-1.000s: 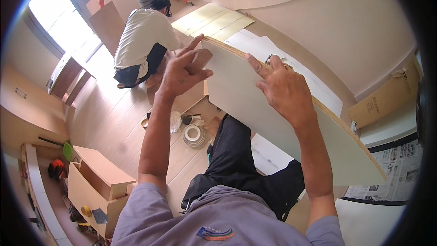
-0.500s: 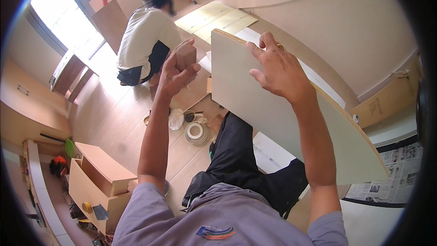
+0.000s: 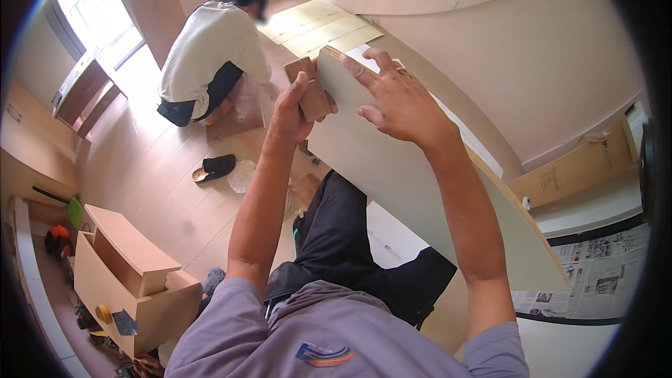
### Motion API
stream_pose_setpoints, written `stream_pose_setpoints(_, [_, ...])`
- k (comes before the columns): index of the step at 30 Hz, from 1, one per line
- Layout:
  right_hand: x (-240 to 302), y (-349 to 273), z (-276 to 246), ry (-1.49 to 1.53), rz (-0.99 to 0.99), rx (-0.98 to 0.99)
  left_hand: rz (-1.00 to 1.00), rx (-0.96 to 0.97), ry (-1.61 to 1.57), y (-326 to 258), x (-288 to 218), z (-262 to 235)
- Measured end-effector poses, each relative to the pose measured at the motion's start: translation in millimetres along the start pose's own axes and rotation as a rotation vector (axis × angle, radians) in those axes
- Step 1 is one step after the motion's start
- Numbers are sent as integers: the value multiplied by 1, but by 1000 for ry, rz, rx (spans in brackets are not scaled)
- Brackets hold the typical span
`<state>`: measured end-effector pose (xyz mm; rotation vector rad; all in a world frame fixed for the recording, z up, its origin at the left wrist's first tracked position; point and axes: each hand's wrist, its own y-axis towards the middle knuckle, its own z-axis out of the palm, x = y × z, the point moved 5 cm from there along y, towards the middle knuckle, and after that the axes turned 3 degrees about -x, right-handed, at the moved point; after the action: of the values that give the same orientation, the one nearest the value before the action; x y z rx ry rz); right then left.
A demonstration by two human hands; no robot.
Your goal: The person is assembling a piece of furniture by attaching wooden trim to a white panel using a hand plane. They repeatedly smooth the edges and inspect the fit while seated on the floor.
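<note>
A brown wooden-looking block (image 3: 310,91) is gripped in my left hand (image 3: 289,117), close to the far left corner of a large pale panel (image 3: 392,175). The panel is tilted in front of me over my legs, its layered wood edge facing up and away. My right hand (image 3: 404,103) rests at that top edge, fingers spread along it and the thumb apart over the panel's face. Whether the block touches the panel's edge, I cannot tell.
A person (image 3: 210,56) crouches at the far left. A black shoe (image 3: 215,167) lies on the floor. A light wood drawer box (image 3: 133,273) stands at the near left. Newspaper (image 3: 595,269) and a cardboard box (image 3: 574,168) are on the right.
My left hand has moved right with the block, up to the panel's corner, and the block has turned. My right hand and the panel sit slightly further left in view.
</note>
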<state>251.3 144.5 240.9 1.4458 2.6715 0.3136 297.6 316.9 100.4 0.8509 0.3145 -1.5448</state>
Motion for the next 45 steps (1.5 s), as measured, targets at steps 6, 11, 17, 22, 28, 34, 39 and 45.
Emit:
stream_pose_setpoints(6, [14, 22, -3, 80, 61, 134, -13, -34, 9, -5, -2, -5])
stream_pose_setpoints(11, [8, 30, 5, 147, 13, 87, 2, -33, 18, -6, -4, 1])
stream_pose_setpoints(17, [4, 22, 4, 174, 6, 5, -5, -32, 44, -8, -6, 3])
stream_pose_setpoints(22, [0, -4, -5, 174, 1, -31, -13, -42, 55, -9, -6, 1])
stream_pose_setpoints(28, [-8, -49, -16, 131, -39, -85, 1, -51, 64, -10, -2, -8])
stream_pose_setpoints(34, [-18, -107, -38, 60, 27, -151, -16, 81, 41, -11, -7, -13])
stream_pose_setpoints(39, [-32, -143, -48, 25, 279, 87, -105, 157, -118, -10, -25, -20])
stream_pose_setpoints(45, [-45, -150, -48, 47, 339, 67, -150, 87, 459, 4, -95, -27])
